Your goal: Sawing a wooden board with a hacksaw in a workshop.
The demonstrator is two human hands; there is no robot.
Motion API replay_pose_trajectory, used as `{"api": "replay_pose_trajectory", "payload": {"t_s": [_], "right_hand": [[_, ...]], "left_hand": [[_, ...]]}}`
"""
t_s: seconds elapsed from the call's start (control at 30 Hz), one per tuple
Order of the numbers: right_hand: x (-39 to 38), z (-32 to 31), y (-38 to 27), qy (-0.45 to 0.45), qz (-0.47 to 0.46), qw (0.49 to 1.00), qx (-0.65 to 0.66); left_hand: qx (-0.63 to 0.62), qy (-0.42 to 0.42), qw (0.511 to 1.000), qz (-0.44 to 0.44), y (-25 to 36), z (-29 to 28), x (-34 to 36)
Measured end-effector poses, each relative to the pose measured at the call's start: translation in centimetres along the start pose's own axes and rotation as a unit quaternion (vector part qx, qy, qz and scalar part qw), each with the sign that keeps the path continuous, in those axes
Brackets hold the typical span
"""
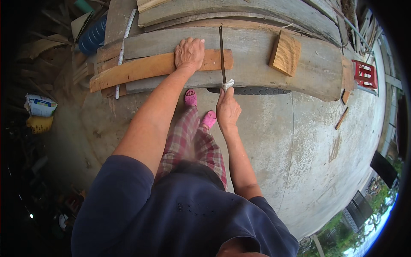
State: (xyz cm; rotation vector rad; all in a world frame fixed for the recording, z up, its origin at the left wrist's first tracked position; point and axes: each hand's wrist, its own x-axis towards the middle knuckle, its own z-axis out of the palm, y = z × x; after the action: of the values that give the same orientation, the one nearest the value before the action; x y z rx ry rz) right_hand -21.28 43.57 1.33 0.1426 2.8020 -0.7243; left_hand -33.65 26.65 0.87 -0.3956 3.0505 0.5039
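A reddish-brown wooden board (137, 69) lies across a thick grey plank (319, 70). My left hand (189, 53) bears down on the board right of its middle, with the fingers bent over its far edge. In my right hand (228, 109) is the near end of a narrow saw blade (222, 51), where a white wrapping (229, 83) pokes out above the fist. The blade points away from me and crosses the board close to its right end. How deep its teeth sit in the wood is hard to make out.
A chunky wooden block (285, 53) stands on the grey plank to the right. A white strip (124, 53) crosses the left side. Beyond are stacked planks (239, 17), with a tire (261, 91) beneath. A red plastic stool (365, 73) stands right; sacks (40, 112) sit left.
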Motion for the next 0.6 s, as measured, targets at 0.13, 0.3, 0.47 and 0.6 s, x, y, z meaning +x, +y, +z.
{"api": "replay_pose_trajectory", "payload": {"t_s": [0.13, 0.3, 0.47, 0.6], "right_hand": [[4.2, 0.2, -1.8, 0.075, -0.037, 0.996, 0.024], [0.1, 0.2, 0.0, 0.032, -0.022, 0.999, -0.008], [2.5, 0.4, -0.4, 0.066, -0.038, 0.997, -0.016], [-0.4, -0.4, 0.0, 0.025, -0.025, 0.999, -0.025]], "left_hand": [[-0.001, -0.008, 1.0, 0.009, 0.8, 0.4, 0.3], [0.004, 0.003, 1.0, 0.002, -0.1, 0.3, 0.1], [-0.017, 0.035, 0.999, 0.023, 0.8, 0.9, 0.4], [-0.011, 0.035, 0.999, 0.012, -0.4, 0.9, -0.1]]}}
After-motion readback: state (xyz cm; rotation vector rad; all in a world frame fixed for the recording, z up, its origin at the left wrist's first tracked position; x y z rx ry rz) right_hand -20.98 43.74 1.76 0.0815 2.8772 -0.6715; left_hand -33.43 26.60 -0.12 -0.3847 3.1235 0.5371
